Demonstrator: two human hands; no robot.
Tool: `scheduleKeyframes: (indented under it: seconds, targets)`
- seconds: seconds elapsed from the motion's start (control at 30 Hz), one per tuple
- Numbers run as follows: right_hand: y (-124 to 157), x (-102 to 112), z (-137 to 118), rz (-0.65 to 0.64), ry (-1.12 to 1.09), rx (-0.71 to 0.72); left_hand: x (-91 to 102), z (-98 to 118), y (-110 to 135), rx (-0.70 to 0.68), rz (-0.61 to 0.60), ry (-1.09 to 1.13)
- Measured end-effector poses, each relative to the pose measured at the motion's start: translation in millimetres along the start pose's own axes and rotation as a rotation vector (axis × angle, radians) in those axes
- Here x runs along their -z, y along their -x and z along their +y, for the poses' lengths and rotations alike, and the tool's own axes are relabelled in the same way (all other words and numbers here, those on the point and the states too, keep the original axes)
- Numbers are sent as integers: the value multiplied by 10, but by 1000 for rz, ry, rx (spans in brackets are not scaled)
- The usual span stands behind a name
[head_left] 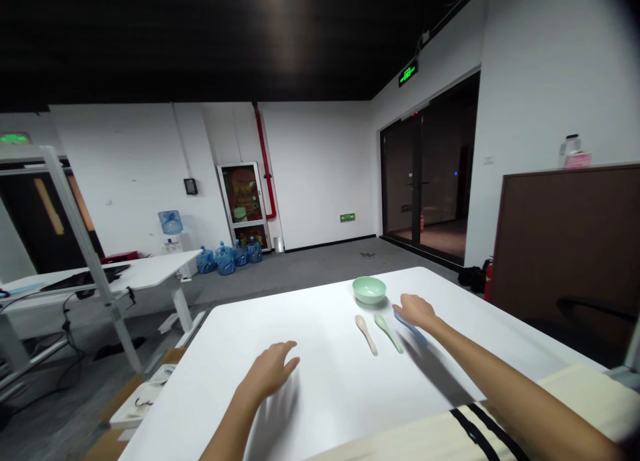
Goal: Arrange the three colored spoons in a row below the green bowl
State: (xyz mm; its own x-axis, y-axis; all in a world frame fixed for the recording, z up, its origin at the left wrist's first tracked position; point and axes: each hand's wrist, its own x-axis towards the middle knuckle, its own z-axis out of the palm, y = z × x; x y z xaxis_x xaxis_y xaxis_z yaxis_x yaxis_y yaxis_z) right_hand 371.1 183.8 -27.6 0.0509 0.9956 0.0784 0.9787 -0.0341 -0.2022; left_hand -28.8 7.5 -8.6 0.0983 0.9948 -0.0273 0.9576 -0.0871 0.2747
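Observation:
My right hand (417, 311) is over the right side of the white table, its fingers closed at the bowl end of a blue spoon (413, 329). Part of that spoon is hidden beneath the hand. To its left lie a light green spoon (389, 334) and a pale beige spoon (367, 335), side by side at a slant. Just beyond the spoons stands a mint green bowl (369, 290), upright. My left hand (270, 371) hovers over the table's left part, open, thumb and fingers apart, holding nothing.
The white table (320, 381) has a cream cloth with black stripes (425, 437) along its near edge. Left of it on the floor are cardboard and a white tray (135, 407). A brown cabinet (565, 241) stands right, and another desk (150, 264) left.

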Motion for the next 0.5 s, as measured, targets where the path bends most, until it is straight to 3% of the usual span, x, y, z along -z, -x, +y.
scheduleKeyframes:
  seconds: [0.13, 0.3, 0.5]
  targets:
    - [193, 147, -341, 76, -80, 147, -3, -5, -11, 2, 4, 0]
    - [562, 10, -677, 120, -137, 310, -16, -25, -20, 0, 19, 4]
    - [690, -180, -676, 89, -117, 387, -20, -32, -18, 12, 12, -9]
